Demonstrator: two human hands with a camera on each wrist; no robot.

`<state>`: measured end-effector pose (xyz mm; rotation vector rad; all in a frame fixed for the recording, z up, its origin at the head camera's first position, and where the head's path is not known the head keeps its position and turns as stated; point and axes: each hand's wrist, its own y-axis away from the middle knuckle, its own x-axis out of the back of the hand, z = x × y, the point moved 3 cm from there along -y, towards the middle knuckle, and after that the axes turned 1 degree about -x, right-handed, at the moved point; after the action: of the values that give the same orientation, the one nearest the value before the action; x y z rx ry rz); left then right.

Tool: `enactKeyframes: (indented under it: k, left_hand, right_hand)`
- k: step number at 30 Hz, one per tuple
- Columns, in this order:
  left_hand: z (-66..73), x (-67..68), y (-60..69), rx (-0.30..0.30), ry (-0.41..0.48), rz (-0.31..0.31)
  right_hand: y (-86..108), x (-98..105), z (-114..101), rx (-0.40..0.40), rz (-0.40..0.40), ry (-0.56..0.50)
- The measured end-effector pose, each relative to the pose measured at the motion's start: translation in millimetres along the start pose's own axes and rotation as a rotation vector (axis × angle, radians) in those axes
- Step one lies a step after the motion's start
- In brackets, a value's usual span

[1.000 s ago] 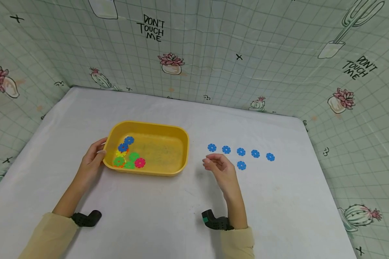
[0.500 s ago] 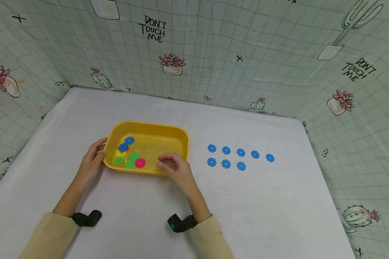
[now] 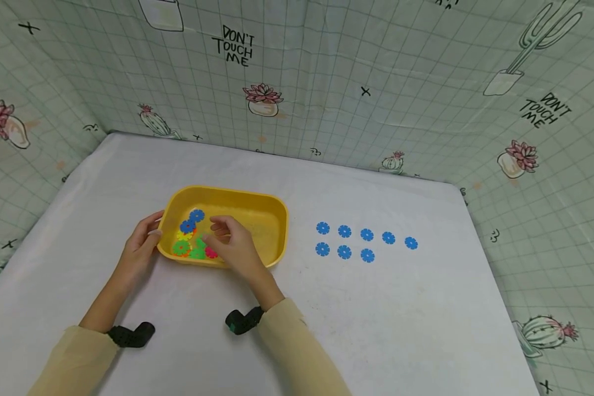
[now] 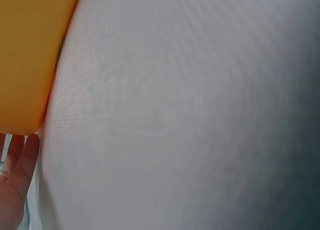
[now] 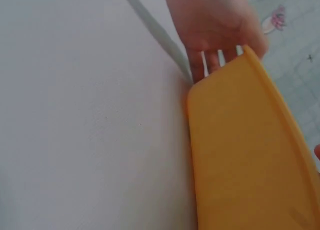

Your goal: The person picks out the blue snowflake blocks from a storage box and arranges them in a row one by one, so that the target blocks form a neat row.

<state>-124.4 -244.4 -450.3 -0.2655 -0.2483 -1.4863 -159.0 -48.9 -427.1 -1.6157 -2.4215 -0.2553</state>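
Observation:
My left hand (image 3: pixel 141 239) is at the left end of the yellow tray (image 3: pixel 277 236). In the left wrist view its straight fingers (image 4: pixel 25 165) touch the tray's end wall. My right hand (image 3: pixel 235 245) hovers over the tray with loosely bent fingers; nothing is seen between them. Below its fingertips lie a green snowflake disc (image 3: pixel 197 253) and a pink snowflake disc (image 3: pixel 210 252), partly covered. Blue discs (image 3: pixel 197 215), a green disc (image 3: pixel 181 247) and yellow and orange ones fill the tray's left end. The right wrist view shows the tray's outer wall (image 5: pixel 240 140) and the left hand.
Right of the tray, several blue snowflake discs (image 3: pixel 344 231) lie flat in two rows on the white tablecloth (image 3: pixel 401 319). The back row is longer than the front row. A cactus-print curtain (image 3: pixel 307 82) stands behind the table and along both sides.
My right hand has left the front row of blue discs and moved left over the tray. Two more blue discs now show in that row. The left hand has stayed at the tray.

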Motion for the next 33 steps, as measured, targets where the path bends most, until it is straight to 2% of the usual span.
enactKeyframes:
  k: [4, 12, 15, 20, 27, 33]
  left_hand:
    - [0.1, 0.4, -0.2, 0.0, 0.0, 0.0]
    - [0.7, 0.9, -0.2, -0.022, 0.013, -0.004]
    - [0.8, 0.3, 0.2, -0.024, 0.019, -0.007]
    - [1.2, 0.6, -0.2, -0.035, 0.036, -0.005]
    - [0.3, 0.7, -0.2, -0.043, 0.03, -0.003]
    - [-1.8, 0.1, -1.2, -0.055, 0.043, -0.002]
  right_hand:
    - [-15.9, -11, -2, -0.077, 0.01, 0.044]
    - [-39.9, -27, -4, -0.133, 0.004, 0.131]
    - [-44.5, -31, -1, -0.189, 0.006, 0.191]
    - [-52.8, -38, 4, -0.254, -0.037, 0.299]
    - [-59.5, -43, 9, -0.29, -0.086, 0.469]
    - [-61.5, -46, 11, -0.302, -0.13, 0.567]
